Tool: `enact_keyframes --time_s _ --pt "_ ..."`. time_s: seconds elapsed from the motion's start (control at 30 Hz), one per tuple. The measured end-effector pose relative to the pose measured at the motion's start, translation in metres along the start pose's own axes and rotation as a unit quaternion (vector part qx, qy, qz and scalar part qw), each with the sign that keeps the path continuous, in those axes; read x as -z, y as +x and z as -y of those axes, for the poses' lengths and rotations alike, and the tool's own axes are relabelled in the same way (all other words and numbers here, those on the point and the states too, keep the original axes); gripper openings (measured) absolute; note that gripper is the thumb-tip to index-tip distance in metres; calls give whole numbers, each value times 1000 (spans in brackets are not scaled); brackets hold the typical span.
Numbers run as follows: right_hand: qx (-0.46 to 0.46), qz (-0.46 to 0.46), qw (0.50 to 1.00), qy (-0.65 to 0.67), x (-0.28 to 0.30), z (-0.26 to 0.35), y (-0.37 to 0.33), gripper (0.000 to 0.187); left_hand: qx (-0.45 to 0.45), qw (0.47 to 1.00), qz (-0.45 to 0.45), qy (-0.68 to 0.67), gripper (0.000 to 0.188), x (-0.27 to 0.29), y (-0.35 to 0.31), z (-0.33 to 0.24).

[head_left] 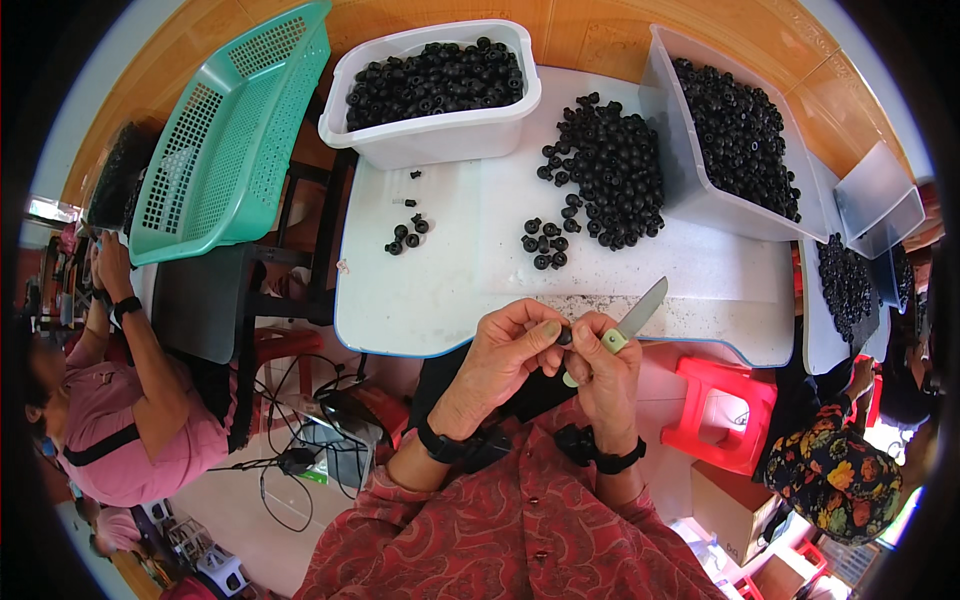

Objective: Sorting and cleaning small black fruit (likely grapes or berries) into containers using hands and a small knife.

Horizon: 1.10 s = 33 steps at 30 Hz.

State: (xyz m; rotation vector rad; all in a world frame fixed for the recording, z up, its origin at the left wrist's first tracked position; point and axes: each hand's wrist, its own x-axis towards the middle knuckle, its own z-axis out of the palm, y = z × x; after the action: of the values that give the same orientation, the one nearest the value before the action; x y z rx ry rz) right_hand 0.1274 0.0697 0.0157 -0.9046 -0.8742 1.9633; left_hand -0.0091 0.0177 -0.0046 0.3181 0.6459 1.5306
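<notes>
Above the front edge of the white table (430,290), my two hands meet around one small round black part (564,336). The thumb and fingertips of my left hand (490,360) pinch it. My right hand (608,385) is closed around the pale green handle of a knife (642,308), with the blade pointing up and to the right, away from the part. My right thumb and finger also touch the part, which they partly hide. Past my hands lie a small cluster of similar black parts (543,243) and a larger loose heap (610,170).
A white tub (430,148) and a translucent bin (690,205), both full of black parts, stand at the back. Several parts (405,237) lie at left. A green basket (225,190) leans far left. Co-workers sit either side; a red stool (715,415) stands right.
</notes>
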Motion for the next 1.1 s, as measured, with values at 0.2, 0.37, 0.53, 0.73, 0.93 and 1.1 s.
enact_keyframes --time_s 0.2,0.37,0.53,0.73,0.93,1.1 --pt "24 -7 1000 -7 -5 0 -1 15 5 999 -17 -27 14 -2 -1 2" --pt "30 20 998 -55 -2 4 -1 15 -11 1000 -27 2 14 -4 -2 2" --pt "40 12 997 -63 -3 4 -2 16 -16 1000 -19 15 15 -8 -6 -1" --pt "25 15 997 -73 -6 8 -3 17 -3 1000 -9 1 15 -5 -8 -3" --pt "6 -9 992 -125 -4 9 -5 15 3 999 -9 -31 17 -3 -8 -3" --pt "192 -3 889 -416 1 -1 -2 14 -3 999 -12 -33 18 -3 -8 -5"
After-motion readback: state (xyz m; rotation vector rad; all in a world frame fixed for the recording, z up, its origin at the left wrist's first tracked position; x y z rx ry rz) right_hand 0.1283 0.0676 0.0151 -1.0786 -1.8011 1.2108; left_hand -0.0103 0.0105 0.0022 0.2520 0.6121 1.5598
